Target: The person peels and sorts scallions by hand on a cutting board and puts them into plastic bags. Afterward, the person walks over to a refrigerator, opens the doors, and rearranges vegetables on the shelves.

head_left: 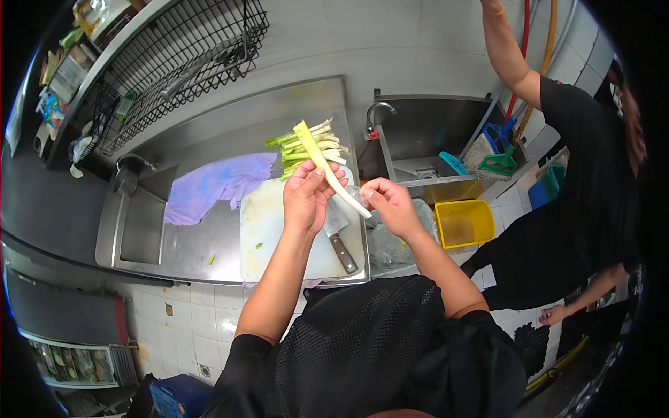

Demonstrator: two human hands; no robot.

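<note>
A long pale-green and white stalk (315,155) lies across my left hand (307,195), whose fingers are wrapped round its middle. Near the stalk's white lower end is my right hand (389,206), thumb and fingertips pinched together; a thin translucent piece seems to be at the fingertips, too small to make out. Beneath both hands is a white cutting board (268,230), with a cleaver (341,249) lying on it, its brown handle towards me. Behind the board rests a pile of green and white stalks (333,145).
A purple cloth (216,184) lies left on the steel counter, beside a small sink (142,233). To the right are a larger sink (418,167), a clear plastic bag (391,245) and a yellow bin (465,223). Another person in black (585,181) stands at the right, one arm raised.
</note>
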